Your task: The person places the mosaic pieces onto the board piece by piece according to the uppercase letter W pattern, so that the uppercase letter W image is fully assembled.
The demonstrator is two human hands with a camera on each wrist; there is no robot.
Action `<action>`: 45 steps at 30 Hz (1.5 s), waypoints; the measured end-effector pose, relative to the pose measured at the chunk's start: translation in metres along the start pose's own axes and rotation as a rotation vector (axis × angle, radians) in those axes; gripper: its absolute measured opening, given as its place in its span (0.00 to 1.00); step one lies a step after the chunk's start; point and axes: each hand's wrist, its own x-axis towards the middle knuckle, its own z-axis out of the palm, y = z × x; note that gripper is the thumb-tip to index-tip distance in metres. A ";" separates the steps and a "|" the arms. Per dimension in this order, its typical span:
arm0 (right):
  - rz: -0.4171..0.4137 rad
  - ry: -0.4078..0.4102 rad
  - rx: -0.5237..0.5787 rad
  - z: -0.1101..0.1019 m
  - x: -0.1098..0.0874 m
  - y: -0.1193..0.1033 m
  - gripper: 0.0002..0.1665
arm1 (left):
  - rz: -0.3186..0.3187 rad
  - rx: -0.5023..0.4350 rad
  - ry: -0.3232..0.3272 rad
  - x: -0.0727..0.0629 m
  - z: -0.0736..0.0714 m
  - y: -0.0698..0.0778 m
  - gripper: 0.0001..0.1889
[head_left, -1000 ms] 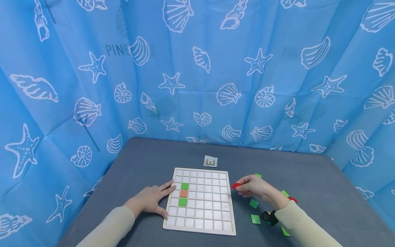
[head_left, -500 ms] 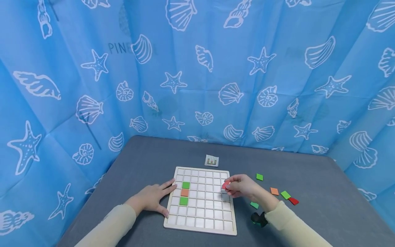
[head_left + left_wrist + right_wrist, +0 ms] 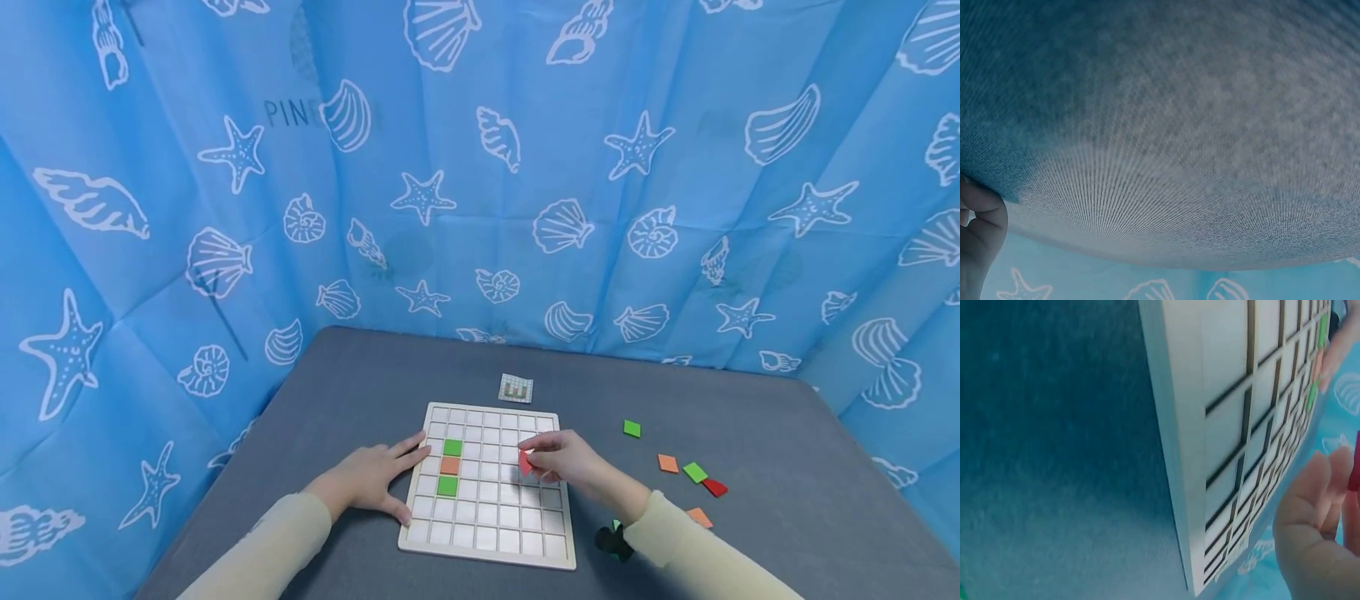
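My left hand (image 3: 367, 479) rests spread against the left edge of a pale gridded board (image 3: 486, 560), thumb and fingers apart. Only part of that hand (image 3: 982, 225) shows in the left wrist view. My right hand (image 3: 570, 464) pinches a small red tile (image 3: 524, 462) above the board's right-hand squares. It looks tilted and apart from the grid. In the right wrist view the red tile (image 3: 1355, 469) shows at the right edge, between thumb and fingers. On the board's left side, an orange tile (image 3: 450, 466) sits between two green tiles, one above (image 3: 453, 448) and one below (image 3: 447, 486).
A small patterned card (image 3: 516, 388) lies behind the board. Loose tiles are scattered to the right: green (image 3: 632, 428), orange (image 3: 667, 463), and a red tile (image 3: 716, 487) touching another green one. A dark wrist device (image 3: 613, 542) hides part of a green tile. A blue curtain (image 3: 450, 250) hangs behind.
My right hand has carried the red tile leftward from beside the board to above its squares. Loose tiles formerly behind the right forearm now show. The left hand stays in place.
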 end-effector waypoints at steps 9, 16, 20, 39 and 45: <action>-0.004 0.040 -0.010 0.024 0.004 -0.003 0.10 | -0.010 0.016 0.004 0.001 0.001 -0.001 0.56; 0.028 0.044 0.029 0.036 0.008 -0.003 0.09 | -0.001 0.018 0.007 0.001 0.002 -0.001 0.56; 0.021 0.023 -0.002 0.041 0.007 -0.003 0.08 | 0.002 0.021 0.017 0.002 0.002 -0.001 0.57; -0.004 -0.036 -0.038 0.085 0.012 -0.005 0.05 | -0.022 0.013 0.014 0.000 0.001 0.002 0.56; 0.003 -0.028 -0.042 0.096 0.015 -0.006 0.03 | -0.028 0.003 0.007 0.000 0.000 0.002 0.56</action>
